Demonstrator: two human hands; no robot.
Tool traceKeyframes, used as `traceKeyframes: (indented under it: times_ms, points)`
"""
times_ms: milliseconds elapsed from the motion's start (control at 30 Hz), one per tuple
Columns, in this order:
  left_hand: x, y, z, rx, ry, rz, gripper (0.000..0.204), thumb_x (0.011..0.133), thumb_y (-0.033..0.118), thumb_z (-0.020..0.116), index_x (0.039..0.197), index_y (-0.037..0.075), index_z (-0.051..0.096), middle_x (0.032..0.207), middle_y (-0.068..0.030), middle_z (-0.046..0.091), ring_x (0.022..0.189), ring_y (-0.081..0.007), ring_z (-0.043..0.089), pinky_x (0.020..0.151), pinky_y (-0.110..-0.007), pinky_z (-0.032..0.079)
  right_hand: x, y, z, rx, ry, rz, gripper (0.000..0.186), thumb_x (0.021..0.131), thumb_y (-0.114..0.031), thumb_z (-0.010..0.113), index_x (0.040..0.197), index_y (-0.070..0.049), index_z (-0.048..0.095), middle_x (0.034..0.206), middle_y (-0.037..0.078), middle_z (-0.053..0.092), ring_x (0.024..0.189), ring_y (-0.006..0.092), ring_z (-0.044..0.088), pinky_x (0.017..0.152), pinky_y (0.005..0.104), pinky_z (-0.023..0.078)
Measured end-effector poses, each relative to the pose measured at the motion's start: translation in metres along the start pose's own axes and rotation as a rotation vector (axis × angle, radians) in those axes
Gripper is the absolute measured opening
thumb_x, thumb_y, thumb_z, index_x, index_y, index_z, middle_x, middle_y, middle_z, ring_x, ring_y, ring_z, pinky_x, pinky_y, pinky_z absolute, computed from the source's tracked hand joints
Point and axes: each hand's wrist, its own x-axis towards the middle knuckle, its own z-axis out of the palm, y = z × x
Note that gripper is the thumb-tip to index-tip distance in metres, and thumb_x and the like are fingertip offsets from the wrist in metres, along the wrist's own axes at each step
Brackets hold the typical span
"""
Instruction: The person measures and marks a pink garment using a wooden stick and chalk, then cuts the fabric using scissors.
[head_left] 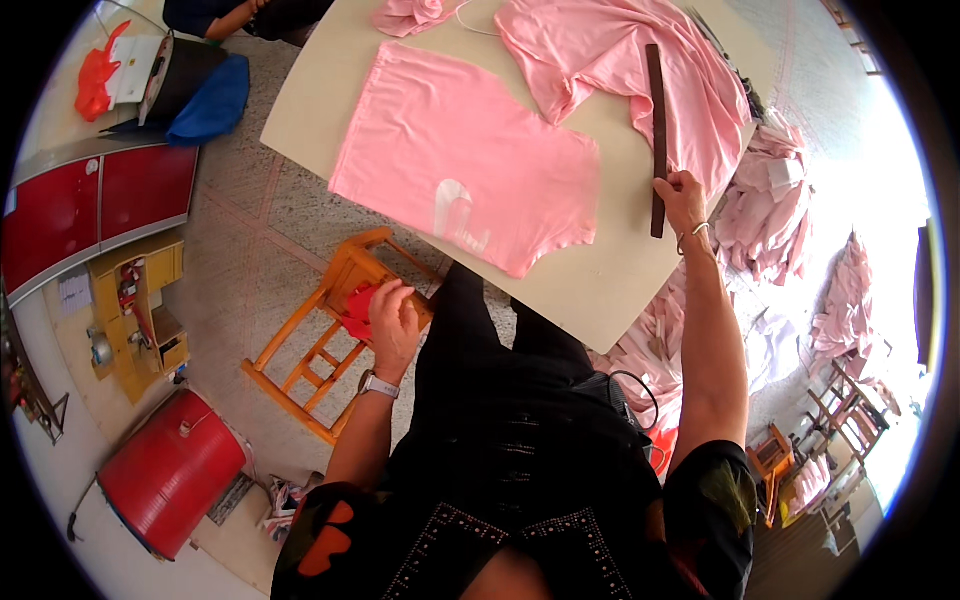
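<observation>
My right hand point(684, 202) grips a long, flat dark brown strip point(657, 130) like a ruler near its lower end. The strip lies across the right part of the pale table point(610, 280), its upper part over bunched pink fabric point(590, 50). Flat on the table to its left is a pink garment piece point(470, 150) with a white print near its lower edge. My left hand point(394, 325) hangs off the table, above a wooden chair point(350, 285), fingers loosely bent with nothing visible in them. Something red point(358, 315) rests on the chair beside it.
Heaps of pink fabric point(765, 200) lie beyond the table's right edge. At far left are red cabinets point(140, 200) and a red drum-shaped object point(175, 465). Another person point(240, 15) sits at the upper left. Wooden stools point(775, 455) stand at the lower right.
</observation>
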Motion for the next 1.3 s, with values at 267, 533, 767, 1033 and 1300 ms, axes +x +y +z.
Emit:
traceKeyframes:
  times_ms: [267,533,767,1033,1300]
  points:
    - [-0.016,-0.001,0.0,-0.073,-0.036,-0.116,0.024,0.09,0.003,0.057,0.113,-0.002,0.062,0.123,-0.0192,0.056,0.115,-0.0373,0.055,0.098,-0.044,0.046,-0.002,0.004,0.013,-0.312,0.135,-0.103,0.034,0.081,-0.023,0.075,0.096,0.0,0.056,0.083,0.012,0.061,0.078,0.0258,0.06,0.074,0.0388,0.048]
    - [-0.038,-0.021,0.004,-0.013,-0.032,-0.101,0.022,0.093,0.002,0.056,0.113,-0.002,0.062,0.125,-0.016,0.055,0.102,-0.0267,0.061,0.083,-0.033,0.051,-0.019,-0.034,0.011,-0.423,0.127,-0.144,0.041,0.084,-0.026,0.071,0.112,-0.001,0.052,0.11,0.021,0.059,0.105,0.0373,0.059,0.089,0.0468,0.046]
    - [-0.047,-0.009,-0.004,-0.057,-0.07,-0.166,0.023,0.089,0.0,0.056,0.111,-0.003,0.062,0.125,-0.0209,0.054,0.116,-0.0377,0.056,0.099,-0.042,0.046,-0.011,-0.027,0.026,-0.328,0.147,-0.189,0.04,0.079,-0.014,0.072,0.115,-0.007,0.053,0.114,0.02,0.057,0.11,0.0401,0.056,0.094,0.0511,0.044]
    - [-0.061,-0.016,-0.002,-0.028,-0.068,-0.137,0.022,0.088,0.0,0.056,0.109,-0.004,0.063,0.122,-0.0219,0.057,0.115,-0.038,0.056,0.099,-0.043,0.047,-0.012,-0.031,0.027,-0.382,0.182,-0.219,0.037,0.079,-0.018,0.07,0.113,-0.009,0.057,0.116,0.017,0.056,0.116,0.0378,0.051,0.098,0.0491,0.042]
    - [-0.072,-0.015,0.0,-0.037,-0.111,-0.182,0.023,0.091,0.006,0.055,0.108,-0.005,0.064,0.121,-0.0225,0.058,0.116,-0.0386,0.055,0.102,-0.044,0.044,-0.022,-0.042,0.022,-0.475,0.115,-0.176,0.041,0.08,-0.02,0.069,0.118,-0.012,0.057,0.126,0.015,0.053,0.123,0.0375,0.048,0.101,0.0528,0.041]
